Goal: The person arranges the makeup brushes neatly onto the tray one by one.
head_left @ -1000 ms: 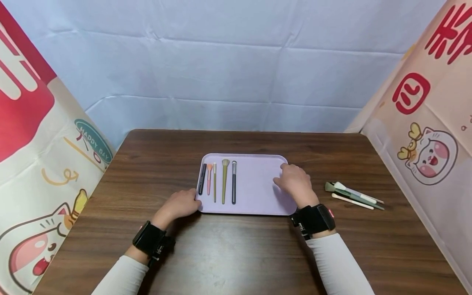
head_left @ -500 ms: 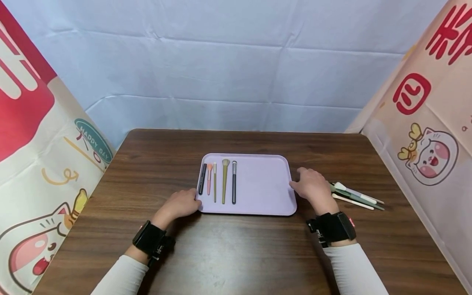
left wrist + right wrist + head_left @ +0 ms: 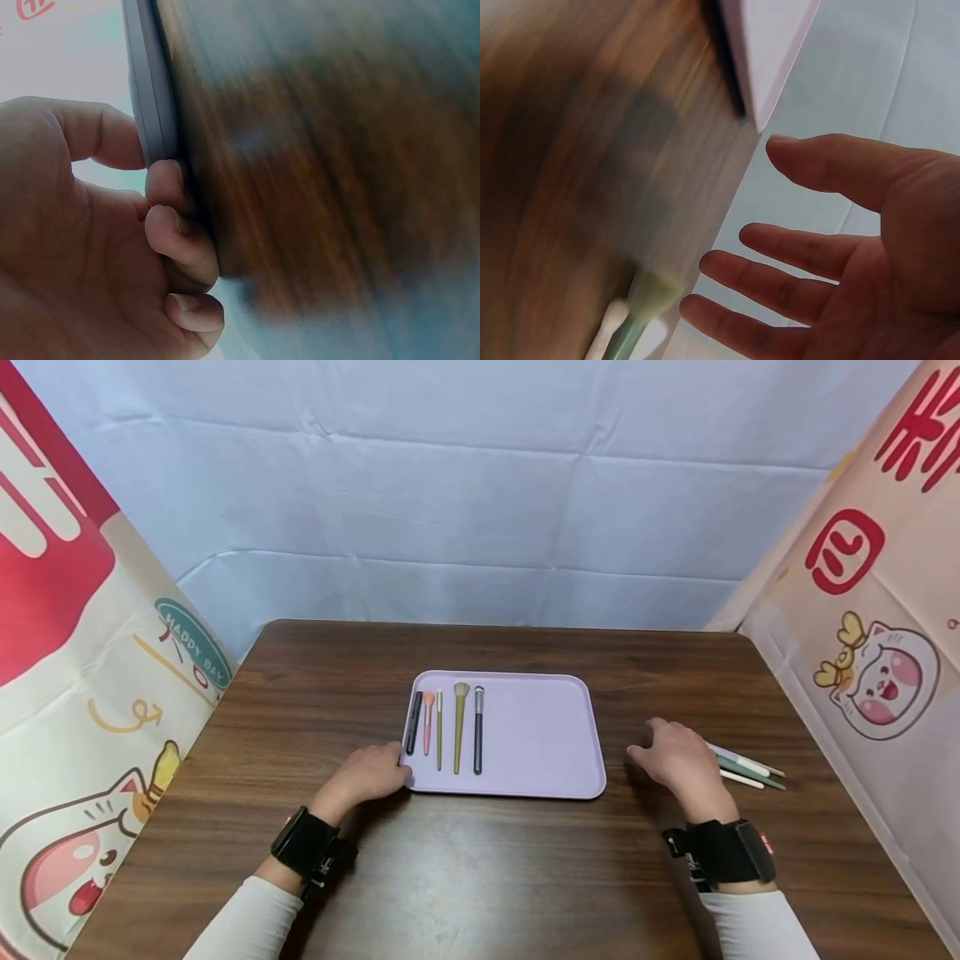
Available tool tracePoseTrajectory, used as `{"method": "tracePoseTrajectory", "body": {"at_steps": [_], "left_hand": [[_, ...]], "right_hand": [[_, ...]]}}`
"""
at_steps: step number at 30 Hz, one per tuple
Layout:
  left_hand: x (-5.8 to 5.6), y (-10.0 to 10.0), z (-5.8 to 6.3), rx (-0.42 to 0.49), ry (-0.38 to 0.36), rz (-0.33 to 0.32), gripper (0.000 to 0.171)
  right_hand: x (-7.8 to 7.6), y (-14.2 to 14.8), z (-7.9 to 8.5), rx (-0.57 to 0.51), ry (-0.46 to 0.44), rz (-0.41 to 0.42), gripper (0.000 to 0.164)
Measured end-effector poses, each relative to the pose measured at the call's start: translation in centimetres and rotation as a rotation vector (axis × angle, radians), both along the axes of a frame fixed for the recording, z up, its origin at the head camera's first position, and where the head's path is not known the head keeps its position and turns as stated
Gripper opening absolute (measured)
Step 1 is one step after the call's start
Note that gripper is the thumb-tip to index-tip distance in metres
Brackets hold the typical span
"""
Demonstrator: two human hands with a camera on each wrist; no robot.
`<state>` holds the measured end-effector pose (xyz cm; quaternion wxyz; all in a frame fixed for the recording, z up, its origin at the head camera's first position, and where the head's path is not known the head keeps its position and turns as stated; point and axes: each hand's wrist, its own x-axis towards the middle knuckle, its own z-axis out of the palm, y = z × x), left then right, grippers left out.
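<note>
My left hand pinches the front left corner of a lilac tray; in the left wrist view the thumb is on one side of the rim and curled fingers are at the other. Side by side on the tray's left half lie several makeup brushes, among them a pink one, an olive one and a black one. My right hand is over the table between the tray and a loose brush pile, its fingers spread and holding nothing. A green brush shows below its fingertips in the right wrist view.
The brown wooden table carries everything. A pale cloth backdrop hangs behind it, with printed cloth panels at the left and right. In the head view, my right hand covers the brush heads of the pile.
My right hand has left the tray's right side and moved right, to the loose brush pile. My left hand stays at the tray corner, and the brushes on the tray lie as before.
</note>
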<state>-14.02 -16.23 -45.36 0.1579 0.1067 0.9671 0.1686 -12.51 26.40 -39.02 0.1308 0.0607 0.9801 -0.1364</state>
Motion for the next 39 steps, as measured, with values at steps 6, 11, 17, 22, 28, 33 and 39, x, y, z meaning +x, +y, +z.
{"method": "tracePoseTrajectory", "body": {"at_steps": [6, 11, 17, 22, 28, 33, 39], "left_hand": [[0.0, 0.1, 0.1, 0.005, -0.004, 0.001, 0.028], [0.0, 0.0, 0.2, 0.004, -0.004, 0.002, 0.027], [0.1, 0.2, 0.6, 0.011, -0.016, 0.007, 0.027], [0.1, 0.2, 0.4, 0.007, -0.011, 0.005, 0.028], [0.0, 0.1, 0.2, 0.009, -0.008, 0.008, 0.028], [0.0, 0.1, 0.2, 0.011, -0.012, 0.01, 0.027], [0.0, 0.1, 0.4, 0.011, -0.016, 0.013, 0.025]], "right_hand": [[1.1, 2.9, -0.1, 0.008, -0.011, 0.005, 0.066], [1.8, 4.8, -0.1, 0.008, -0.04, 0.002, 0.072], [2.5, 6.1, -0.4, 0.021, -0.036, -0.002, 0.072], [2.8, 6.9, -0.7, 0.009, -0.045, -0.022, 0.074], [2.8, 8.0, -0.9, 0.031, -0.084, -0.046, 0.073], [2.7, 8.8, -1.1, 0.026, -0.092, -0.048, 0.062], [2.8, 9.1, -1.1, 0.026, -0.103, -0.051, 0.054]]}}
